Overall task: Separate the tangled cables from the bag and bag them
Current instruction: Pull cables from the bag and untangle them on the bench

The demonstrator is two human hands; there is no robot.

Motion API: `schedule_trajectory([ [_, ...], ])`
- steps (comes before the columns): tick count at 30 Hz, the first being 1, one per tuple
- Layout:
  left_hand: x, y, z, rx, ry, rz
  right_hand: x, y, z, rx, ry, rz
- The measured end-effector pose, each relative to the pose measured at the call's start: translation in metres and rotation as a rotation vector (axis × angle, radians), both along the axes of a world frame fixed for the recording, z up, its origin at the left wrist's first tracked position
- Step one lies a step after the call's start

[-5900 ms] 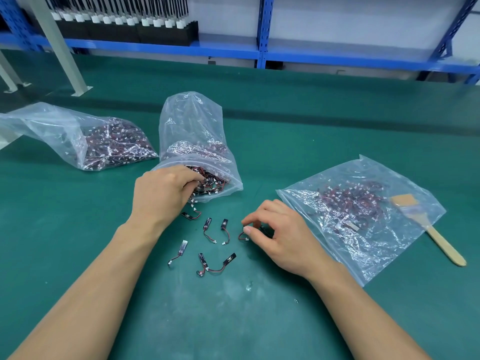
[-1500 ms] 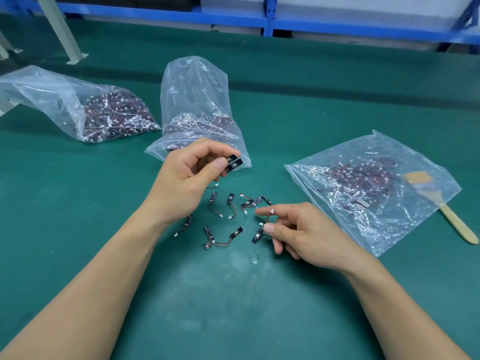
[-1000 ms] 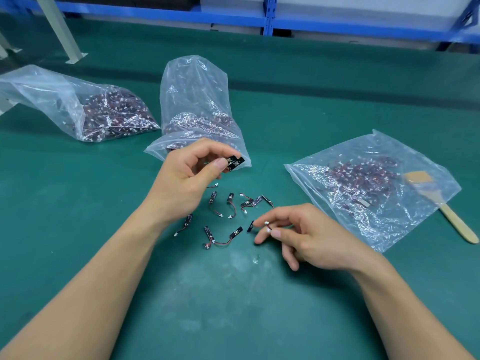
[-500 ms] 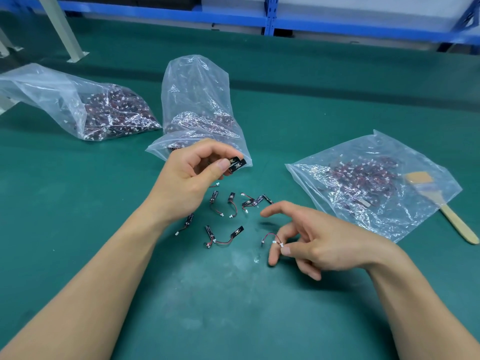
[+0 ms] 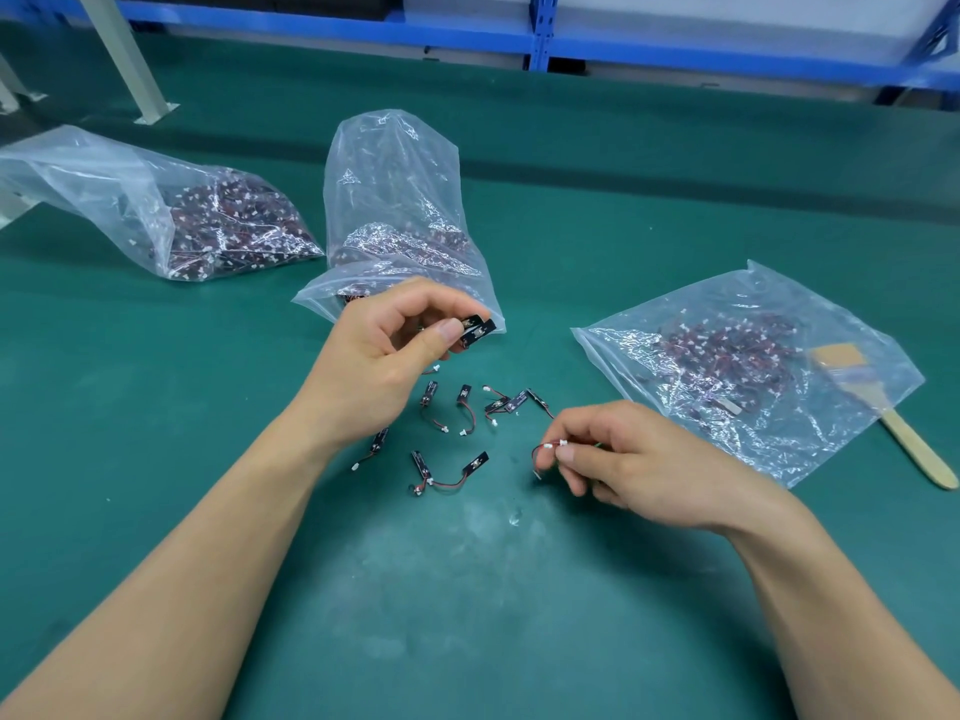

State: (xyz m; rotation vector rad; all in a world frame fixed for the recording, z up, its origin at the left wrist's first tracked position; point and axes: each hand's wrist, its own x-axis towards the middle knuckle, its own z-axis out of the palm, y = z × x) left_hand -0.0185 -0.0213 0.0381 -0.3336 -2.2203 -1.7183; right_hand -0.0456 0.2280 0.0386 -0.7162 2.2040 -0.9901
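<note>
Half a second ago the right hand (image 5: 628, 462) had its forefinger stretched out and its other fingers splayed over a cable on the mat. Now those fingers have drawn together, and the cable (image 5: 548, 446) is pinched between the thumb and fingertips, its white connector showing at the grip and a loop of red wire curving down below it. The left hand (image 5: 384, 356) has not shifted. It is raised above the mat with thumb and curled fingers clamped on a pair of black strips (image 5: 477, 327), whose ends stick out to the right past the thumb.

Between the two hands, a scatter of loose cables (image 5: 457, 407) lies on the green mat (image 5: 467, 589), each a short black strip with a thin red lead and a white plug. Some overlap and others lie singly.

Just behind the left hand stands the middle bag (image 5: 395, 189), clear plastic, its mouth sagging towards the person and a heap of tangled cables inside. Well off to the left lies the left bag (image 5: 156, 210), also holding a tangled mass. To the right, the right bag (image 5: 779, 304) lies flat with a thinner layer of cables in it. A brush (image 5: 909, 444) with a wooden handle lies at its far edge, its head under the plastic. A blue shelf frame (image 5: 540, 39) runs along the back.
</note>
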Motion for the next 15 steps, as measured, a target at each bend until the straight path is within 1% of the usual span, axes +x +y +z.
schedule_trajectory([
  [4,-0.0002,-0.0003,0.0005,-0.007,0.007,-0.008,0.0006,-0.0013,0.0041,0.012,0.096,0.009],
  [7,-0.0005,0.0008,-0.0003,-0.019,0.008,-0.008,0.002,-0.0021,0.0049,0.153,0.248,0.103],
  [10,-0.0001,0.0012,0.0,-0.016,0.003,-0.008,0.0051,-0.0034,0.0019,0.257,0.322,0.149],
  [12,0.0,0.0009,0.0004,-0.012,0.003,-0.011,0.0065,-0.0035,0.0,0.274,0.356,0.137],
  [15,-0.0002,0.0008,0.0002,-0.013,0.008,-0.014,0.0045,-0.0013,-0.0001,0.238,0.424,0.092],
])
